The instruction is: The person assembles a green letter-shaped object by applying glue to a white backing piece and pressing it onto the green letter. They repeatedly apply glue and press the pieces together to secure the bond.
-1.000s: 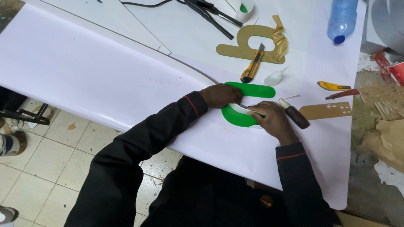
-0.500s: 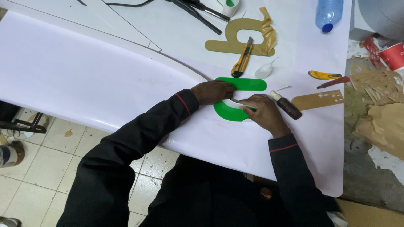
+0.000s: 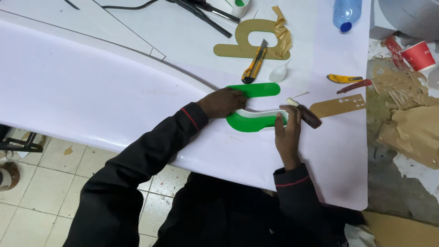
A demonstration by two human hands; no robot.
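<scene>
Hands are working a green letter cutout (image 3: pixel 254 106) below the yellow utility knife (image 3: pixel 254 64): left hand (image 3: pixel 222 101) pressing it flat, fingers together; right hand (image 3: pixel 286 132) steadying its curved end, fingers extended.

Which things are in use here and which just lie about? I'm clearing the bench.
In use: green letter, left hand, right hand.

Lying about: yellow utility knife, tan letter cutout, brown-handled tool, water bottle, red paper cup.
</scene>
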